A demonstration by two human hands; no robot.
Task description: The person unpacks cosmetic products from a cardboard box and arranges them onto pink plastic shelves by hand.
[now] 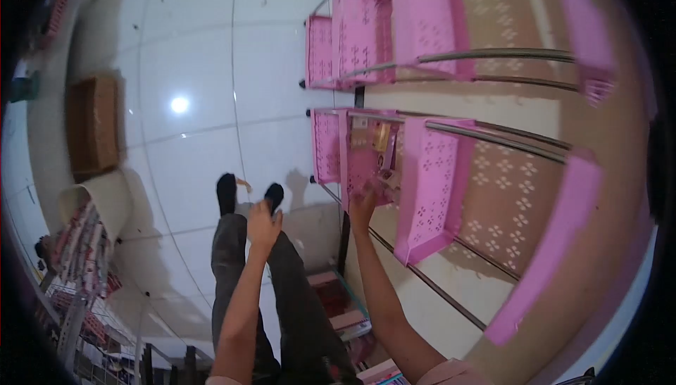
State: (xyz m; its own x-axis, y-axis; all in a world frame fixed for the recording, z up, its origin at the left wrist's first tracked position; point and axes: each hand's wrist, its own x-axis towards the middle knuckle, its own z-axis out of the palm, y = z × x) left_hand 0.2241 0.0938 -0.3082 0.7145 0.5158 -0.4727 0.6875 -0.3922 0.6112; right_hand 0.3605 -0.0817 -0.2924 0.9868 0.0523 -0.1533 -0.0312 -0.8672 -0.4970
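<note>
My left hand (263,227) hangs in front of my legs, over the dark trousers and close to a dark-covered foot (274,192). Its fingers are a little apart, and I see nothing in them. To the right, my right hand (363,200) reaches to a lower pink basket (415,202) of a tiered rack. The fingers are blurred against the pink plastic, so whether they hold something cannot be made out. Small packets (382,136), some yellow, lie inside that basket beyond the hand.
A second pink tiered rack (362,29) stands alongside, with metal rails (493,54). On the white tiled floor (190,61) sits a brown box (95,124). A pale bin with patterned rolls (84,244) is at left. Boxes (341,300) lie by my right leg.
</note>
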